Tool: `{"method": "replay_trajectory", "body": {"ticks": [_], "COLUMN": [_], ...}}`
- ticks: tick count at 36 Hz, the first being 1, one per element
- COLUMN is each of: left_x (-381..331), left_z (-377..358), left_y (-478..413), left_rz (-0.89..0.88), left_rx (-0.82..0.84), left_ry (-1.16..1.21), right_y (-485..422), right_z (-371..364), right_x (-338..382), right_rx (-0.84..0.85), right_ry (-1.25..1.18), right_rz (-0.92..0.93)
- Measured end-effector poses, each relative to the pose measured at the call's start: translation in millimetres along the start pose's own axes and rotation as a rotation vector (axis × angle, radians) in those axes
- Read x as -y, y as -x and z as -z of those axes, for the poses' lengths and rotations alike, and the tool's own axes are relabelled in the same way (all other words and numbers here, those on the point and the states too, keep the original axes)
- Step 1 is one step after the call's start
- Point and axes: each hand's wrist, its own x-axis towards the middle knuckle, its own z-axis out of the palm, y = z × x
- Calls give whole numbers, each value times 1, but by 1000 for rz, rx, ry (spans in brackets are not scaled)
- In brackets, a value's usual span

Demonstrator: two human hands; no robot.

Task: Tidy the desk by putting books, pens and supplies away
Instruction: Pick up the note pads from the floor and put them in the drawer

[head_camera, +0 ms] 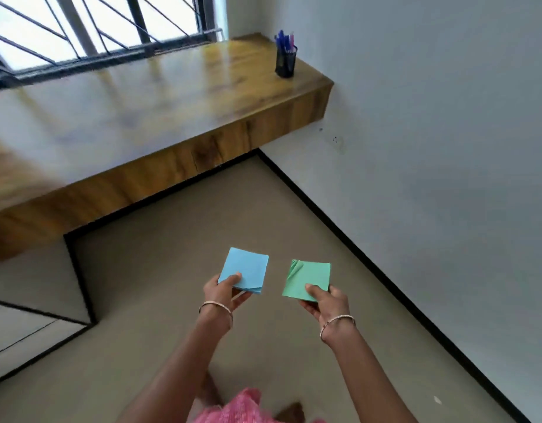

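A blue pad (247,267) of paper notes is pinched at its near corner by the left grip (225,290). A green pad (309,277), its far-left sheets curling, is pinched likewise by the right grip (323,300). Both are judged light, limp and easily fanned, so the whole stack should be clamped. The surface (172,96) and pen holder (285,64) lie well beyond the grips, with the floor (160,300) beneath them.

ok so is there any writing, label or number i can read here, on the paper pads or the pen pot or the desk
No text can be read anywhere in this view.
Blue paper pad, held by the left hand: top sheet blank.
Green paper pad, held by the right hand: top sheet blank.
Pen holder on the desk: no label shows.
Pens: too small and blurred to read any print.
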Motion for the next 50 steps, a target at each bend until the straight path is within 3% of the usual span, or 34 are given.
{"method": "replay_trajectory", "body": {"ticks": [23, 37, 45, 50], "left_x": [-278, -382, -422, -421], "left_z": [217, 240, 235, 233], "left_y": [-96, -200, -257, -271], "left_rz": [-239, -286, -275, -329], "left_rx": [-272, -405, -555, -649], "left_ry": [294, 353, 171, -102], "right_y": [2, -78, -132, -155], "right_z": [-384, -572, -646, -665], "right_x": [-24, -15, -2, -4], "right_rx": [352, 475, 532, 507], "right_ry": [153, 365, 523, 700], "right_rz": [16, 86, 106, 147]}}
